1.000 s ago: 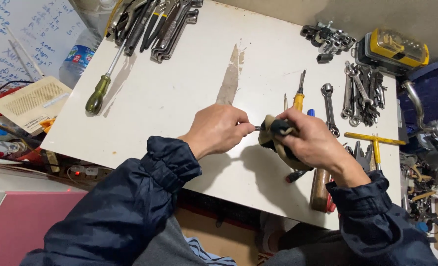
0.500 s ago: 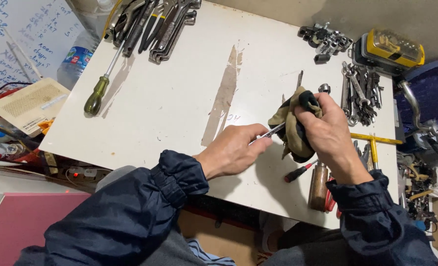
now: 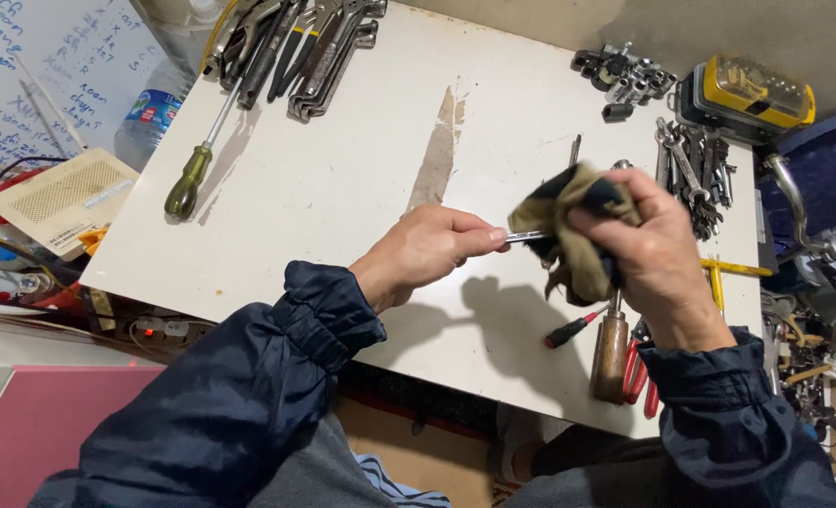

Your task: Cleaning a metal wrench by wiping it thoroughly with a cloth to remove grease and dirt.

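My left hand [image 3: 429,250] pinches one end of a thin metal tool [image 3: 525,236] above the white table [image 3: 343,188]. My right hand [image 3: 651,246] grips a dirty tan and dark rag [image 3: 576,226] that is wrapped around the tool's other end. Most of the tool is hidden inside the rag. Both hands hover over the table's front right part, above a wooden-handled tool [image 3: 612,356] and a small red-handled screwdriver [image 3: 572,328].
A green-handled screwdriver [image 3: 189,184] lies at the left. Pliers and wrenches [image 3: 296,42] lie at the back left, sockets [image 3: 620,75] and spanners [image 3: 695,174] at the back right, beside a yellow bit case [image 3: 752,94]. Red-handled pliers [image 3: 636,372] sit near the front edge.
Both hands have lifted and drifted right. The rag has slid along the tool, and my left hand now holds the tool farther from the rag.
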